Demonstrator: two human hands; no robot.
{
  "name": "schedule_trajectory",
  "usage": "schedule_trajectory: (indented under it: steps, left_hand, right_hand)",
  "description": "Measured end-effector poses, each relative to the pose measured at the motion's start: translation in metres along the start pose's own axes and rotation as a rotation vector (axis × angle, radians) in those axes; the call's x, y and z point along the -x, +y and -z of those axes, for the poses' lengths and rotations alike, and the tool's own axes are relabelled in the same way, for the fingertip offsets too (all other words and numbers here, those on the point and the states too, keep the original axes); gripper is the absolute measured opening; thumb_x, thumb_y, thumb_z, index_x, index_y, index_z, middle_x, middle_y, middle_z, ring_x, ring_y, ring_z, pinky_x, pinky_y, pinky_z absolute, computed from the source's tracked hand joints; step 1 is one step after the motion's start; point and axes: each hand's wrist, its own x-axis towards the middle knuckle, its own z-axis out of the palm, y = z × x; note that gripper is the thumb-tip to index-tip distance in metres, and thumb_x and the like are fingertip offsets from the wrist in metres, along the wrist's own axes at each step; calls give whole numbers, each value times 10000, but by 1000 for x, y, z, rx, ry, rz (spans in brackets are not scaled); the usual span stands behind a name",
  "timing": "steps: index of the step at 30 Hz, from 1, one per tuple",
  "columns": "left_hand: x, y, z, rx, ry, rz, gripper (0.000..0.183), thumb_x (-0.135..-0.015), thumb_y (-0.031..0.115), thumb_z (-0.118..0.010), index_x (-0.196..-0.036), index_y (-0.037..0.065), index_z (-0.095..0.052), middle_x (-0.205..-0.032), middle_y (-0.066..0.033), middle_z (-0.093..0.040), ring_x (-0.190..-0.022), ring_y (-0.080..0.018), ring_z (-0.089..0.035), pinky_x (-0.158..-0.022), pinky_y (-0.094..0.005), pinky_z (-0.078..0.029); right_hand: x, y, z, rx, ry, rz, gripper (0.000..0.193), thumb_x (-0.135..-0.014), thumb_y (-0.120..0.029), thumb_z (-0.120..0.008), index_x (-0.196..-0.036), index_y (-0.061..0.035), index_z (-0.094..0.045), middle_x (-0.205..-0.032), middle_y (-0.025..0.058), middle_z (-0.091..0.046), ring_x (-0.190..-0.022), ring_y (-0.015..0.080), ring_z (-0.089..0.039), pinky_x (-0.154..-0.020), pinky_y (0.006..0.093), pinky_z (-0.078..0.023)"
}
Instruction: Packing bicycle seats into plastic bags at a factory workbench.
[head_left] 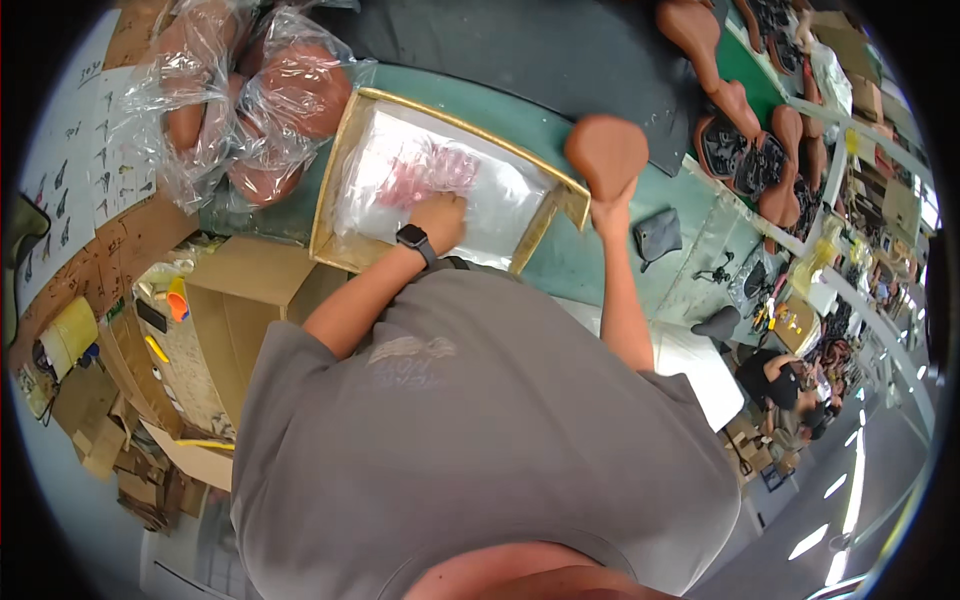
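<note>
Head view: right hand (612, 208) holds saddle (606, 152), arm (625, 295) outstretched.

**Reddish Brown Against Dull Green**

A reddish-brown saddle (606, 150) glows right of upper centre above a dull green surface (565, 268). Similar brown saddles (312, 92) show through clear plastic (140, 120) at upper left, beside a white sheet (85, 150) patterned with small dark shapes. Near centre, a golden-brown box (335, 178) frames whitish lining (508, 205) and pink-red contents (425, 172); below, a plain grey-brown shirt (520, 420) carries a faint pale print (410, 350).
</note>
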Motion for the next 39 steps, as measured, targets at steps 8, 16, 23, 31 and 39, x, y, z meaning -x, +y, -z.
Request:
schedule_trajectory:
  steps: [8, 16, 23, 31, 39]
  left_hand:
    - [-62, 50, -59, 212, 227, 145, 528, -1014, 506, -711, -1119, -11, -707, -1078, -269, -770, -1022, -452, -748, -862, -540, -596]
    - [-29, 31, -57, 552, 250, 25, 235, -999, 252, -679, -1071, 99, -842, -988, -154, -810, -946, -374, -774, -832, -454, -600]
    - [102, 58, 13, 704, 287, -250, 222, -1032, 167, -681, -1160, 61, -828, -1135, -178, -797, -1010, -326, -768, -872, -401, -597]
    - [192, 26, 28, 2141, 397, -221, 189, -1072, 106, -550, -1173, 43, -697, -1135, -76, -766, -1089, -259, -732, -1058, -426, -563]
    - [249, -36, 66, 2272, 203, -286, 264, -1150, 272, -572, -1273, 79, -705, -1093, -32, -761, -994, -178, -728, -902, -363, -591]
  right_hand:
    - [234, 149, 28, -2143, -820, -773, 618, -1029, -421, -766, -1457, -17, -577, -1157, 185, -727, -978, 296, -725, -771, 365, -621]
    - [283, 141, 27, -1526, -530, -853, 464, -1032, -157, -752, -1431, 42, -624, -1220, 204, -769, -906, 253, -753, -771, 389, -675]
    - [273, 4, 64, -1426, -878, -242, 627, -963, -28, -740, -1531, 43, -486, -1347, 224, -721, -1055, 300, -769, -835, 417, -695]
    - [266, -72, 12, -1339, -1013, -27, 632, -917, -18, -759, -1488, 53, -497, -1248, 229, -722, -1091, 340, -764, -876, 443, -689]
    - [290, -113, 53, -1234, -1256, 149, 649, -838, -77, -788, -1434, 95, -599, -1266, 344, -730, -997, 347, -776, -857, 428, -650]
